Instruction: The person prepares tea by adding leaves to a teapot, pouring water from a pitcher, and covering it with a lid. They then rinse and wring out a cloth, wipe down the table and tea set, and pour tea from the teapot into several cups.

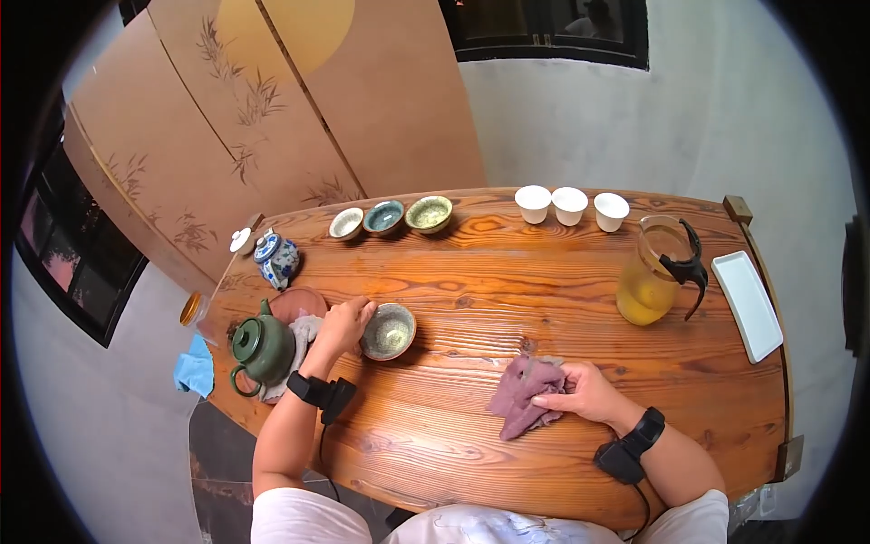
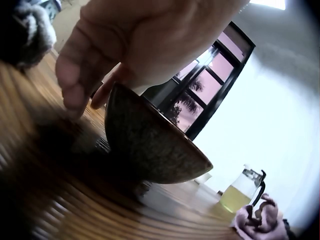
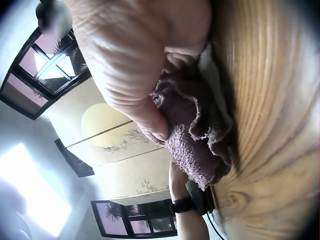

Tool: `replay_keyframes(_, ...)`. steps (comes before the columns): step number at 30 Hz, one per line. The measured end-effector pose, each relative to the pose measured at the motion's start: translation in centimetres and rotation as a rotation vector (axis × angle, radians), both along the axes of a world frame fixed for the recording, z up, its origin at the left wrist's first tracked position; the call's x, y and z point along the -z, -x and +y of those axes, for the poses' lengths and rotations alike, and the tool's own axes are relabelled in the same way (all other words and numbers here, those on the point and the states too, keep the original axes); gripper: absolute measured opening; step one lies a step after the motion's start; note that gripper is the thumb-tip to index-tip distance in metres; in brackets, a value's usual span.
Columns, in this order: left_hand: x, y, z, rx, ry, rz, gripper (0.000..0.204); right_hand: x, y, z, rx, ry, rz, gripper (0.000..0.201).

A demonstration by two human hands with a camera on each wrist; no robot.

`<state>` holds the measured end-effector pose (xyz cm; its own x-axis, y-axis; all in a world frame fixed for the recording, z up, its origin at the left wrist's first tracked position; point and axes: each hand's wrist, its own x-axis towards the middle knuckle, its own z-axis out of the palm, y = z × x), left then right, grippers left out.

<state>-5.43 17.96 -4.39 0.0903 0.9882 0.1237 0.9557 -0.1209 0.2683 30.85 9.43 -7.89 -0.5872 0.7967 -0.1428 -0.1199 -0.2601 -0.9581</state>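
My left hand [image 1: 343,328] is at the left side of a speckled grey-green bowl [image 1: 390,332], fingertips right at its rim. In the left wrist view the fingers [image 2: 75,97] point down beside the bowl [image 2: 150,142], and part of them is hidden behind its wall. I cannot tell whether they grip it. The bowl sits level on the wooden table, its inside facing up. In my right hand [image 1: 584,394] is a crumpled mauve cloth [image 1: 524,399], pinched with the thumb on top; the cloth [image 3: 187,145] lies low against the tabletop.
Left of the bowl stand a green teapot [image 1: 263,349] and a grey cloth [image 1: 306,337]. Behind are a blue-and-white pot [image 1: 276,260], three small bowls [image 1: 384,218] and three white cups [image 1: 569,207]. To the right are a glass jug [image 1: 648,281] of yellow liquid and a white tray [image 1: 748,306].
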Motion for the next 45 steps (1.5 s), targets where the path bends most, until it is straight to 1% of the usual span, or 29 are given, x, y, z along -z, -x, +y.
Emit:
replay_keyframes(1, 0.0, -0.3, 0.0, 0.003, 0.054, -0.158, 0.028, 0.0, 0.0, 0.0, 0.0, -0.012, 0.006, 0.021)
replay_keyframes(2, 0.0, -0.6, 0.1, 0.009, 0.052, -0.162, 0.028, 0.0, 0.0, 0.0, 0.005, -0.015, 0.001, 0.021)
replay_keyframes(4, 0.0, -1.1, 0.5, 0.167, 0.082, -0.173, 0.026, -0.1, 0.0, -0.1, 0.003, 0.017, -0.002, 0.021)
replay_keyframes(5, -0.1, -1.5, 0.8, 0.173, 0.08, -0.173, 0.026, -0.1, 0.0, -0.2, 0.009, 0.015, -0.003, 0.021)
replay_keyframes(8, -0.6, -3.2, 2.4, 0.32, 0.015, -0.284, 0.022, -0.1, 0.0, -0.2, 0.009, 0.012, 0.03, 0.021)
replay_keyframes(9, -0.9, -4.2, 3.4, 0.228, 0.113, -0.202, 0.022, 0.1, 0.0, -0.1, 0.001, 0.014, 0.014, 0.021)
replay_keyframes(11, 0.4, -6.0, 6.0, 0.214, 0.108, -0.315, 0.022, 0.4, 0.0, 0.1, -0.005, 0.012, -0.007, 0.021)
replay_keyframes(12, 0.9, -7.1, 7.1, 0.22, 0.106, -0.318, 0.022, 0.5, 0.0, 0.0, -0.013, -0.004, 0.009, 0.021)
replay_keyframes(14, 1.0, -9.9, 9.0, 0.041, 0.362, -0.74, 0.019, 0.4, 0.0, 0.0, -0.009, -0.023, 0.027, 0.022)
replay_keyframes(15, 1.0, -11.1, 9.9, 0.05, 0.363, -0.736, 0.019, 0.1, 0.0, 0.0, -0.02, -0.037, 0.039, 0.022)
replay_keyframes(17, 1.2, -13.1, 11.5, -0.042, 0.421, -0.884, 0.014, 0.4, 0.0, 0.1, -0.035, -0.029, 0.052, 0.023)
replay_keyframes(18, 1.3, -13.8, 12.2, -0.037, 0.423, -0.88, 0.014, 0.7, -0.1, 0.2, -0.03, -0.03, 0.054, 0.023)
replay_keyframes(20, 1.5, -14.9, 13.1, -0.077, 0.384, -1.042, 0.013, 0.9, 0.0, 0.3, -0.039, -0.08, 0.038, 0.022)
replay_keyframes(22, 1.7, -15.5, 13.8, -0.082, 0.368, -1.084, 0.014, 0.6, 0.0, 0.2, -0.039, -0.063, 0.043, 0.022)
replay_keyframes(25, 2.2, -16.2, 14.7, -0.203, 0.337, -1.286, 0.013, 0.5, 0.0, 0.2, -0.04, -0.055, 0.047, 0.021)
replay_keyframes(30, 2.7, -16.4, 15.5, -0.246, 0.295, -1.366, 0.015, 0.7, 0.0, 0.2, -0.026, -0.098, 0.059, 0.02)
replay_keyframes(32, 2.8, -16.3, 15.5, -0.268, 0.269, -1.451, 0.018, 0.7, 0.0, 0.2, -0.03, -0.098, 0.048, 0.02)
replay_keyframes(33, 2.8, -16.2, 15.5, -0.268, 0.268, -1.453, 0.018, 0.7, 0.0, 0.2, -0.031, -0.098, 0.046, 0.02)
replay_keyframes(35, 3.2, -15.8, 15.7, -0.277, 0.255, -1.514, 0.026, 0.7, 0.0, 0.2, -0.027, -0.086, 0.047, 0.021)
replay_keyframes(36, 3.3, -15.7, 15.8, -0.276, 0.255, -1.515, 0.026, 0.8, 0.0, 0.2, -0.026, -0.087, 0.047, 0.021)
replay_keyframes(38, 3.6, -15.5, 15.9, -0.234, 0.256, -1.566, 0.034, 0.9, 0.0, 0.3, -0.025, -0.103, 0.053, 0.021)
replay_keyframes(42, 4.0, -15.6, 15.7, -0.238, 0.258, -1.625, 0.036, 0.9, -0.1, 0.3, -0.031, -0.112, 0.022, 0.022)
replay_keyframes(44, 3.8, -15.5, 15.0, -0.23, 0.282, -1.691, 0.039, 1.2, -0.1, 0.3, -0.029, -0.128, 0.023, 0.022)
replay_keyframes(45, 3.7, -15.4, 14.5, -0.219, 0.297, -1.707, 0.043, 0.9, 0.0, 0.2, -0.036, -0.13, 0.023, 0.022)
